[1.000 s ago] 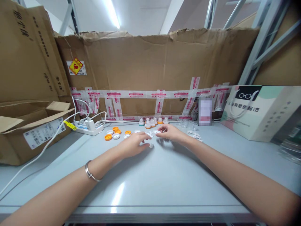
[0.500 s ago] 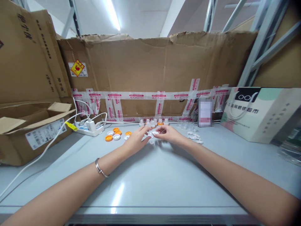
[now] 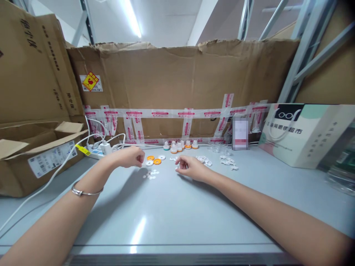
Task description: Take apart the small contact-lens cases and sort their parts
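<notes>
My left hand (image 3: pixel 129 157) is raised over the left part of the table, its fingers curled downward and whatever they hold hidden. Just right of it lie orange rings (image 3: pixel 157 162) and white rings (image 3: pixel 161 157), with small white discs (image 3: pixel 151 175) in front of them. My right hand (image 3: pixel 191 168) is low over the table with thumb and fingers pinched together; what is between them is too small to make out. Small white flat parts (image 3: pixel 204 160) lie behind and to the right of it. Clear-topped caps with coloured bases (image 3: pixel 180 146) stand in a group further back.
More white parts (image 3: pixel 229 162) and clear plastic cups (image 3: pixel 222 149) lie to the right. A phone (image 3: pixel 240 133) leans at the back beside a paper bag (image 3: pixel 294 136). On the left are a power strip (image 3: pixel 95 153), a white cable (image 3: pixel 52 177) and an open carton (image 3: pixel 52 155).
My left hand has moved left and up, away from my right hand, to the rings. My right hand has shifted slightly toward me and left, uncovering white parts behind it.
</notes>
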A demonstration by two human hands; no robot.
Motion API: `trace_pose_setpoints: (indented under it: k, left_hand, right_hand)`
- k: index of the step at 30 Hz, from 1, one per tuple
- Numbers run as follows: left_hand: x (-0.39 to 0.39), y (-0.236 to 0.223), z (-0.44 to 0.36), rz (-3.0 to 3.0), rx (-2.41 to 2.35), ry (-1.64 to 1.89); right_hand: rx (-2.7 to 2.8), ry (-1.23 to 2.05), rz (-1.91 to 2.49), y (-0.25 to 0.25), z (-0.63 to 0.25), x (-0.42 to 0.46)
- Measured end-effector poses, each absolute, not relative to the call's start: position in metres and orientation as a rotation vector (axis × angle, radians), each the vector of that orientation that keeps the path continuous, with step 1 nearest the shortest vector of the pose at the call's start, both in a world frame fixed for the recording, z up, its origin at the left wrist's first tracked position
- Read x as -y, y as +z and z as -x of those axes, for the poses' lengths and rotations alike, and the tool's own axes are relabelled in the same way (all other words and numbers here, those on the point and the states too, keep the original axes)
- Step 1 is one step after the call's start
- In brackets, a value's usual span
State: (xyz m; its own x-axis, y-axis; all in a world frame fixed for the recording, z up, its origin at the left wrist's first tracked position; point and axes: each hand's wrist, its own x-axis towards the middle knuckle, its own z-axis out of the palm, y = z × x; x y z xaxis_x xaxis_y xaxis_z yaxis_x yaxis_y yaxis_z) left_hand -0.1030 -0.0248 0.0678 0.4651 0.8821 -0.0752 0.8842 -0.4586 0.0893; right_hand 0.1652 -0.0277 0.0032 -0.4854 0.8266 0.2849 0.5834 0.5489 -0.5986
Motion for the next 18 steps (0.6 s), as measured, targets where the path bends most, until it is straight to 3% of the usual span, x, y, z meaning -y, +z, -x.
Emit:
trace_pose_setpoints:
  k: [7, 18]
  left_hand:
    - [0.028, 0.059, 0.09, -2.641, -1.425, -0.141]
    - [0.011, 0.038, 0.091, -2.816, -1.393, -0.018]
  right_hand:
    - [2.308, 0.452, 1.093, -0.004, -0.159, 0.032]
    - [2.325, 0.255, 1.071, -0.012, -0.159, 0.021]
